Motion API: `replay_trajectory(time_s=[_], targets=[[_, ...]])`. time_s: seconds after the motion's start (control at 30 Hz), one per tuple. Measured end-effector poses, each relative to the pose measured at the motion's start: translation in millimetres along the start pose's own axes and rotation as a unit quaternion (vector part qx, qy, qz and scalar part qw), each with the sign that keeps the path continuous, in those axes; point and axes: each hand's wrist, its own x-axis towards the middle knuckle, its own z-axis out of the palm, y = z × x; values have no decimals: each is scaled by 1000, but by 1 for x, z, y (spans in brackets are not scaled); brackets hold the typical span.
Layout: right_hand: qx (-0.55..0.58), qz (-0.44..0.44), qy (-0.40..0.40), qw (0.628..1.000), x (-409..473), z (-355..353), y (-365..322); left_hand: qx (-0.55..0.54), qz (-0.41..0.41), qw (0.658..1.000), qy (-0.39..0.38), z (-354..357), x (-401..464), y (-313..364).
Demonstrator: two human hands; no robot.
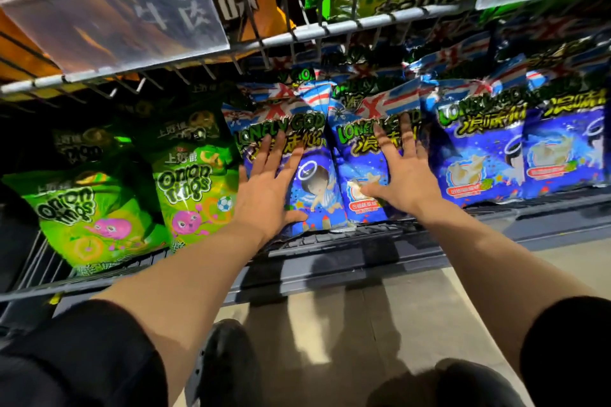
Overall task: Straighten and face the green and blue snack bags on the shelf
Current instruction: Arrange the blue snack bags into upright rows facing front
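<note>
shelf (330, 261) holds green bags (195, 188), blue bags (476, 158); hands flat on blue.

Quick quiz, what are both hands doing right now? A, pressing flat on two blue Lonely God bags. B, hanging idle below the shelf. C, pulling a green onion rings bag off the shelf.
A: the left hand and the right hand lie with fingers spread on two neighbouring blue Lonely God bags, not on the green onion rings bags.

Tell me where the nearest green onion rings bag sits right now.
Head view, lower left: the front onion rings bag stands at the shelf edge, left of a second green bag.
</note>
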Motion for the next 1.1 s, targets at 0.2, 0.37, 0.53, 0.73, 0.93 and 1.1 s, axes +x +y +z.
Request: replay_trajectory(time_s=[0.2, 0.37, 0.53, 0.73, 0.93, 1.1], targets=[[-88, 29, 65, 994, -13, -1, -25, 44, 26, 999, 14, -9, -18, 6], [-99, 30, -48, 994, -14, -5, -39, 27, 61, 997, -24, -19, -39, -10], [-43, -102, 190, 976, -48, -6, -99, 14, -9, 999, -28, -34, -66, -36], [136, -227, 54, 963, -82, 39, -204, 45, -119, 991, -33, -29, -116, -100], [123, -34, -77, 989, -51, 74, -263, 77, -231, 970, -12, -23, -137, -172], [169, 43, -55, 983, -24, 99, -266, -8, -277, 960, -29, -14, -124, -216]])
